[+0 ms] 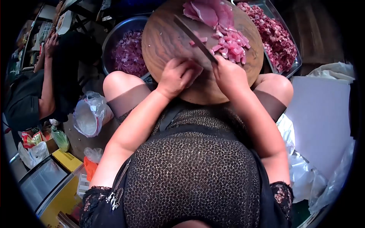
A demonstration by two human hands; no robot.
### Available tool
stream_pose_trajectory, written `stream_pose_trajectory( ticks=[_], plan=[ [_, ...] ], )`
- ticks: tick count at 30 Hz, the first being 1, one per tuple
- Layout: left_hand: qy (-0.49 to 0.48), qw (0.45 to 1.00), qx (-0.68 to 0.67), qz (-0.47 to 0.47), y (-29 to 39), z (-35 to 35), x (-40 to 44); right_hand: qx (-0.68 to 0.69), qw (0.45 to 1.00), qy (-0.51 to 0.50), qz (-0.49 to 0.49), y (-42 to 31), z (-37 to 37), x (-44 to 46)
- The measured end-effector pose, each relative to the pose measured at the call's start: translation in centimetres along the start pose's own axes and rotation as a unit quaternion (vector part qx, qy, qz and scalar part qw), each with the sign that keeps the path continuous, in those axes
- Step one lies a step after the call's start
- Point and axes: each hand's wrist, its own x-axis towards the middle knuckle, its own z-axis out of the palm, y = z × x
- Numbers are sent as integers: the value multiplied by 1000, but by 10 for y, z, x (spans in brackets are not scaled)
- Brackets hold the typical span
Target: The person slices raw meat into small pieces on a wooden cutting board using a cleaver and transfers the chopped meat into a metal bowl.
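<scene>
On a round wooden board (161, 43) lie cubes of pink meat (232, 43) and, at its far edge, larger slices of meat (207, 11). My right hand (226, 70) is closed round the handle of a knife (194, 37), whose blade points up and left across the board. One or two small meat pieces lie beside the blade. Over the near left part of the board, my left hand (180, 76) has its fingers curled together. Something pale and pinkish shows at its fingertips, too unclear to name.
A metal bowl (106, 49) of chopped meat (130, 53) stands left of the board. At the right is a metal tray (298, 49) of minced meat (272, 38). Another person (45, 83) sits at the far left. A plastic-lined bucket (86, 117) stands by my left knee.
</scene>
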Motion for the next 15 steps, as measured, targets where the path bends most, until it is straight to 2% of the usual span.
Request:
stream_pose_trajectory(
  ticks=[2,3,4,7,11,15],
  plan=[
    [80,994,68,-2,-2,-5,-11,8,999,-33,-1,-5,-28,-17],
    [38,998,28,49,13,-14,-2,17,998,-67,4,-7,-38,-30],
    [36,998,26,46,13,-7,-7,17,997,-70,5,-6,-39,-40],
    [-10,992,104,77,9,4,-10,-34,993,-113,-6,-4,-39,-59],
    [-35,990,108,88,11,-1,-6,-62,985,-163,3,-11,-47,-55],
    [-18,995,78,64,7,2,-8,-66,977,-205,-4,-19,-37,-36]
  ],
)
